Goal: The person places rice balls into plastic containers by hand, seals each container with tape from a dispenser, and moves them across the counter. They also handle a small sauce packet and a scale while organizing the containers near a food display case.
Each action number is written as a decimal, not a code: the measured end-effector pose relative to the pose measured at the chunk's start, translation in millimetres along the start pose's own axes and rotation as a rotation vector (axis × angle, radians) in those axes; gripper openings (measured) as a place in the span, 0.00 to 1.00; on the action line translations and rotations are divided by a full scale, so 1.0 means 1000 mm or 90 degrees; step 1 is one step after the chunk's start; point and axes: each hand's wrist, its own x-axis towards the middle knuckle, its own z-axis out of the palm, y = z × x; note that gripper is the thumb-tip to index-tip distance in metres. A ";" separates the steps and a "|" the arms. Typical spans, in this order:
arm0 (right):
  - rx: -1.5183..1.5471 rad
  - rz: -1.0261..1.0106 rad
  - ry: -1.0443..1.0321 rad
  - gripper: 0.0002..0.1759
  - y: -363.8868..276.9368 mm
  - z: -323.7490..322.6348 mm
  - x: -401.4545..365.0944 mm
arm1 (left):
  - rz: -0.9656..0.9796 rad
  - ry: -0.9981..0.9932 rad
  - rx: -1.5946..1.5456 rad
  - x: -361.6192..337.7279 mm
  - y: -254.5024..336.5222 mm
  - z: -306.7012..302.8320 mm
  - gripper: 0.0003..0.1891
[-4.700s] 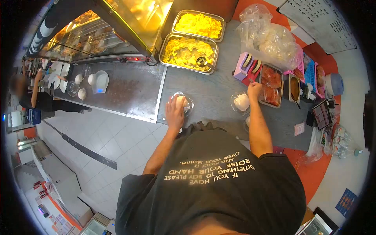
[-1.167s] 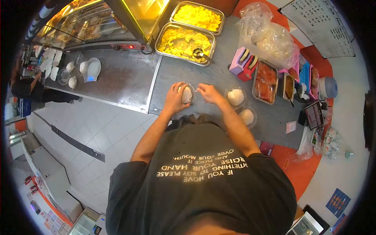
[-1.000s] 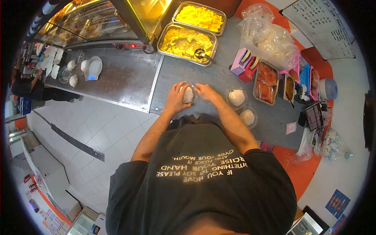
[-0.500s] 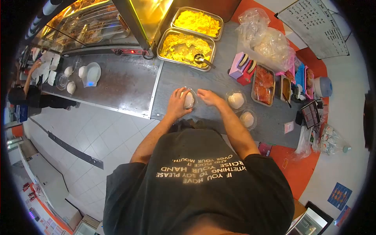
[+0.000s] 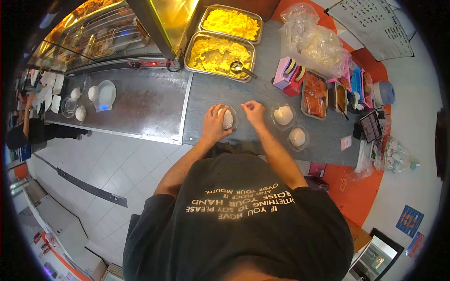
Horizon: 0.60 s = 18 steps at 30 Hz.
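- Black T-shirt [image 5: 239,225] on the person: pale capitals, upside down in this view, reading "IF YOU HAVE SOMETHING TO SAY PLEASE RAISE YOUR HAND AND PLACE IT OVER YOUR MOUTH.", the first S partly hidden.
- Whiteboard [image 5: 370,25]: rows of dark handwriting, too small to read.
- Blue poster [image 5: 409,220] on the wall: print too small to read.

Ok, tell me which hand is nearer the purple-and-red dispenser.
Right. The right hand is to the left of the dispenser and nearer the body, not touching it. The left hand lies farther left, on a white ball in clear plastic.
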 end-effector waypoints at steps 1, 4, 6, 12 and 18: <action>0.102 -0.013 -0.003 0.16 0.011 0.011 -0.004 | 0.001 0.002 -0.002 0.000 0.000 0.000 0.45; 0.219 0.051 -0.079 0.14 0.013 0.020 -0.013 | 0.004 0.006 0.000 0.000 -0.001 0.001 0.45; 0.271 0.173 -0.177 0.13 0.009 0.023 -0.016 | 0.007 0.002 -0.005 0.000 -0.003 0.003 0.45; 0.307 0.285 -0.293 0.14 0.009 0.018 -0.007 | 0.031 -0.017 -0.035 0.006 -0.011 0.004 0.45; 0.313 0.225 -0.280 0.10 0.014 0.019 -0.010 | -0.195 0.159 -0.267 -0.031 -0.066 0.055 0.42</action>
